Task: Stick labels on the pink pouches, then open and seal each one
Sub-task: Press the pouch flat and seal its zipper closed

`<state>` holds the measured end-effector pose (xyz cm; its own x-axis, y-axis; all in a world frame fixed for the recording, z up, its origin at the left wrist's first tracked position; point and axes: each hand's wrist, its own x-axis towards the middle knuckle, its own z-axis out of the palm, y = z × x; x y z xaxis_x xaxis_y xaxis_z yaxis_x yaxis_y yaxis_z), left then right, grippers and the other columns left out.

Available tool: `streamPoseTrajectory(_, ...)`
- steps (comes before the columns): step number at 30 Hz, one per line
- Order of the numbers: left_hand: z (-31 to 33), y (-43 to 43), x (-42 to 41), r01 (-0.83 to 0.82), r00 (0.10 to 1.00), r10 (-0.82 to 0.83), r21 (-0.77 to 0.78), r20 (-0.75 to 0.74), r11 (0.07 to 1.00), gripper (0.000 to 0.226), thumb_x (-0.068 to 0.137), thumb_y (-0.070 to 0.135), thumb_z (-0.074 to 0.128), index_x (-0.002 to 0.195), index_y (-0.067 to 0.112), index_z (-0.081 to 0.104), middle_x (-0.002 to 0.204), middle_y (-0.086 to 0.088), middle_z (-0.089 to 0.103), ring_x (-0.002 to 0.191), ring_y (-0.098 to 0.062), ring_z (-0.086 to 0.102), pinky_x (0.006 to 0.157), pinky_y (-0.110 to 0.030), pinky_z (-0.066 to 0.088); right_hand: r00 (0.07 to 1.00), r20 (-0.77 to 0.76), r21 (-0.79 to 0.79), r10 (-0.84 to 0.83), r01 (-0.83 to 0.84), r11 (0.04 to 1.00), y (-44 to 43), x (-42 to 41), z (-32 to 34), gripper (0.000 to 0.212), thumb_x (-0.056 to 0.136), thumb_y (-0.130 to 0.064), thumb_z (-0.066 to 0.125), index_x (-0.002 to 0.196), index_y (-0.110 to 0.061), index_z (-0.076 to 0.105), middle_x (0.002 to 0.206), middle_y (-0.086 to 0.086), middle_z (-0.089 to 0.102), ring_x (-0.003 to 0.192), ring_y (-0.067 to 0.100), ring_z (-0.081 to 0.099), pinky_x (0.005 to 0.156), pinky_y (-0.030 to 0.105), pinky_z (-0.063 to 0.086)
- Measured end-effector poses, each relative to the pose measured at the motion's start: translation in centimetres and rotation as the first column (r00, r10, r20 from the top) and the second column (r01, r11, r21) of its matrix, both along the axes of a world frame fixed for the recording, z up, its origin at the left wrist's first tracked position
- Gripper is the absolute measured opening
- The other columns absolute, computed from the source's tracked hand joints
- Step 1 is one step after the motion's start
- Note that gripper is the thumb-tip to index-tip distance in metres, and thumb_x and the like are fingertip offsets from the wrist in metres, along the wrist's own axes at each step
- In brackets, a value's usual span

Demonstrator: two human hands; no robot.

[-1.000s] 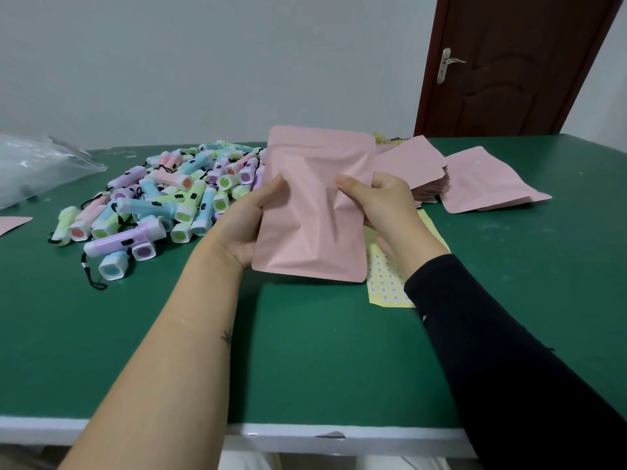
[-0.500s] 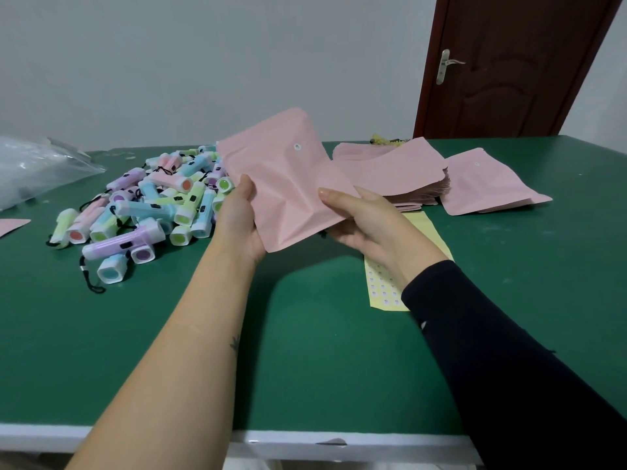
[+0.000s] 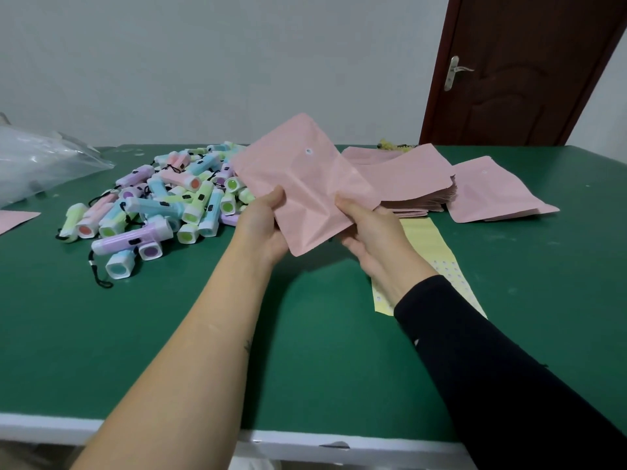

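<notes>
A green-topped table (image 3: 169,351) with a white near edge fills the view, and two forearms cross it from 6 o'clock, the right one in a black sleeve (image 3: 492,368). Above the table's middle both hands hold one pink pouch (image 3: 305,184), tilted, its upper end leaning toward 11 o'clock. The left hand (image 3: 261,228) grasps the lower left edge, thumb on the front face and fingers behind. The right hand (image 3: 369,232) pinches the right edge, thumb on top and fingers underneath. A small round label (image 3: 308,151) already sits near the pouch's upper end, so the step in hand is probably opening or sealing. The creased, buckling face suggests a light, thin, pliable film that bends easily and may slip, so it is best taken at opposite edges near the mouth, thumb against fingers, and not by the flat centre. At 4 o'clock from the pouch, partly under the right wrist, lies a yellow label sheet (image 3: 427,245). At 9 o'clock is a heap of pastel torches (image 3: 169,205). At 2 o'clock stands a stack of pouches (image 3: 407,178), with a labelled pouch (image 3: 492,191) just beyond at 3 o'clock. A clear plastic bag (image 3: 40,157) lies at far left. Behind are a pale wall and a dark door (image 3: 509,69).
</notes>
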<state>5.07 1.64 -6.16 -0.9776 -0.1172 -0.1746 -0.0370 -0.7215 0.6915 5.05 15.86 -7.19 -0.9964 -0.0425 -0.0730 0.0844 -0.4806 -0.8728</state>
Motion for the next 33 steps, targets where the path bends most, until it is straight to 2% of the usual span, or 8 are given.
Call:
streamPoseTrajectory(4,-0.2,0.7,-0.3,-0.027,1.000,0.029,0.143,-0.007,0.989,0.026,0.105,0.018,0.044,0.121,0.001,0.054,0.109,-0.021,0.071,0.104,-0.037,0.067,0.091,-0.057,0.052,0.995,0.054,-0.027,0.089,-0.088,0.996,-0.5,0.2,-0.3,0.027,0.091,-0.021,0.068,0.115,-0.015,0.059,0.122,0.004,0.067,0.114,0.023,0.062,0.100,0.049,0.049)
streamPoseTrajectory(8,-0.4,1.0,-0.3,-0.050,0.999,0.050,0.161,0.003,0.986,0.024,0.106,0.019,0.043,0.098,0.000,0.055,0.080,-0.019,0.075,0.074,-0.032,0.073,0.067,-0.051,0.057,1.000,0.029,0.020,-0.011,0.011,1.000,-0.7,0.2,-0.6,0.017,0.092,-0.020,0.066,0.106,-0.012,0.061,0.117,0.009,0.069,0.106,0.023,0.067,0.087,0.039,0.056)
streamPoseTrajectory(11,-0.6,1.0,-0.4,-0.053,0.999,0.052,0.193,0.008,0.980,0.023,0.105,0.018,0.044,0.100,0.000,0.055,0.096,-0.020,0.071,0.090,-0.036,0.068,0.075,-0.055,0.054,0.999,0.026,0.080,-0.042,0.040,0.996,-0.4,-0.1,-0.8,0.010,0.090,-0.018,0.069,0.088,-0.011,0.062,0.116,0.013,0.069,0.109,0.026,0.066,0.083,0.035,0.057)
streamPoseTrajectory(15,-0.4,0.8,-0.4,-0.065,0.998,0.065,0.232,0.006,0.971,0.022,0.105,0.018,0.043,0.108,-0.001,0.055,0.102,-0.020,0.068,0.095,-0.037,0.065,0.075,-0.055,0.052,0.999,0.029,0.131,0.031,-0.035,0.991,0.0,-0.3,-0.5,0.013,0.088,-0.024,0.072,0.088,-0.015,0.063,0.103,0.003,0.071,0.093,0.021,0.067,0.063,0.022,0.055)
streamPoseTrajectory(18,-0.3,0.6,-0.3,-0.062,0.998,0.065,0.238,-0.005,0.969,0.024,0.105,0.018,0.043,0.115,-0.001,0.055,0.102,-0.020,0.069,0.095,-0.037,0.066,0.080,-0.055,0.052,0.995,0.044,0.112,0.091,-0.096,0.989,-0.1,-0.5,-0.7,0.013,0.087,-0.021,0.073,0.095,-0.016,0.063,0.104,0.001,0.071,0.089,0.018,0.067,0.065,0.023,0.055)
streamPoseTrajectory(21,-0.4,0.6,0.1,0.000,0.999,0.009,0.183,-0.050,0.983,0.027,0.104,0.021,0.047,0.112,-0.002,0.059,0.102,-0.022,0.073,0.099,-0.037,0.069,0.090,-0.053,0.053,0.996,0.052,0.096,0.079,-0.083,0.992,0.0,-0.5,-0.8,0.012,0.085,-0.013,0.074,0.087,-0.014,0.062,0.089,0.000,0.072,0.081,0.014,0.066,0.064,0.021,0.055)
streamPoseTrajectory(29,-0.6,1.2,0.7,0.056,0.998,-0.057,-0.011,-0.035,0.998,0.015,0.095,0.014,0.063,0.099,0.001,0.068,0.099,-0.017,0.075,0.084,-0.032,0.074,0.067,-0.046,0.062,0.985,0.123,0.053,0.121,-0.128,0.990,0.4,-0.9,-0.8,0.011,0.086,-0.009,0.071,0.086,-0.015,0.062,0.068,-0.005,0.069,0.075,0.013,0.063,0.066,0.024,0.052)
streamPoseTrajectory(33,-0.6,1.3,0.8,0.056,0.998,-0.057,-0.047,-0.015,0.997,0.016,0.092,0.012,0.067,0.100,-0.001,0.069,0.105,-0.018,0.074,0.089,-0.032,0.074,0.066,-0.043,0.061,0.989,0.096,0.068,0.111,-0.118,0.991,0.3,-1.1,-0.9,0.012,0.085,-0.001,0.069,0.087,-0.011,0.063,0.074,0.003,0.062,0.073,0.015,0.054,0.076,0.030,0.055)
